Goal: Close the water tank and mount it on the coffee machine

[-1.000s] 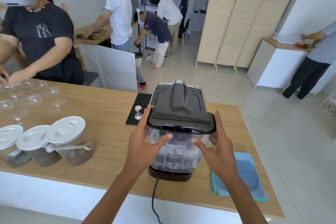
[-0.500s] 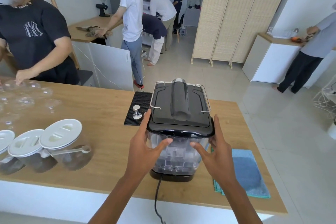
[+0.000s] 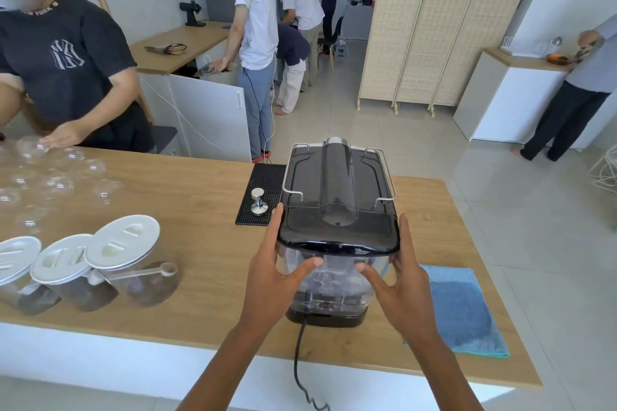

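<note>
The black coffee machine (image 3: 337, 190) stands on the wooden counter (image 3: 200, 210) with its back toward me. The clear water tank (image 3: 334, 284) sits against the machine's rear, under its black lid (image 3: 337, 242), above the black base. My left hand (image 3: 273, 277) grips the tank's left side, thumb across its near face. On the tank's right side my right hand (image 3: 397, 287) does the same, fingers up along the lid's edge. A black power cord (image 3: 297, 354) hangs down from the base over the counter's near edge.
A black mat with a metal tamper (image 3: 258, 202) lies left of the machine. Three lidded jars (image 3: 123, 264) stand at the near left, with clear glass cups (image 3: 56, 183) behind them. A blue cloth (image 3: 460, 307) lies at the right. A person in a black shirt (image 3: 66, 70) works across the counter.
Both hands stay on the tank's sides, and the tank sits slightly lower against the machine. The camera has tilted, so the view shifted. The people behind have moved.
</note>
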### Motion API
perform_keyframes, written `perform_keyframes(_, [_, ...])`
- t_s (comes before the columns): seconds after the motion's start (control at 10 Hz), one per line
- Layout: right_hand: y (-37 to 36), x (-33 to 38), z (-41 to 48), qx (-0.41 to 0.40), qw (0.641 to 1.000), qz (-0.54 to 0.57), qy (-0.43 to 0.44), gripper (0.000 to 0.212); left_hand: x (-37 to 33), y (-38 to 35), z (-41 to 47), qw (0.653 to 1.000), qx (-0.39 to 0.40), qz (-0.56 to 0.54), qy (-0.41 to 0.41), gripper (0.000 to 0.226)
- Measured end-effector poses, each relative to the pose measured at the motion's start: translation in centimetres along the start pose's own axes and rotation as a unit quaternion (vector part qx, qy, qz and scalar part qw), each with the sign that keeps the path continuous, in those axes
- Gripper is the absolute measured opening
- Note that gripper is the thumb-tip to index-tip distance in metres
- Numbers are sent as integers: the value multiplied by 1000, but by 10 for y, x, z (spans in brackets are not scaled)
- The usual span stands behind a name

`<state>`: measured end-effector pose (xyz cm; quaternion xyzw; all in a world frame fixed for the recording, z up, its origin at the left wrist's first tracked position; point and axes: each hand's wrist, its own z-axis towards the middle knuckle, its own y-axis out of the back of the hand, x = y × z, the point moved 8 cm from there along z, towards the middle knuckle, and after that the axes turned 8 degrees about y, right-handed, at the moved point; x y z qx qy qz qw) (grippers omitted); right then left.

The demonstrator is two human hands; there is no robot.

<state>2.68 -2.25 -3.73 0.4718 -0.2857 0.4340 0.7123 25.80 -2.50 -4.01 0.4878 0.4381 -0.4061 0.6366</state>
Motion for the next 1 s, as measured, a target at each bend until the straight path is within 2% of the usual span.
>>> perform_keyframes(0.7, [3,-1,-3,12,1000,16,-22,104,7,0,-5,999,32,8,-3,100])
perform_keyframes(1.0, [-2,-37,-20,31,996,-51,-59,99,60,5,-15,987,85,135,17,105])
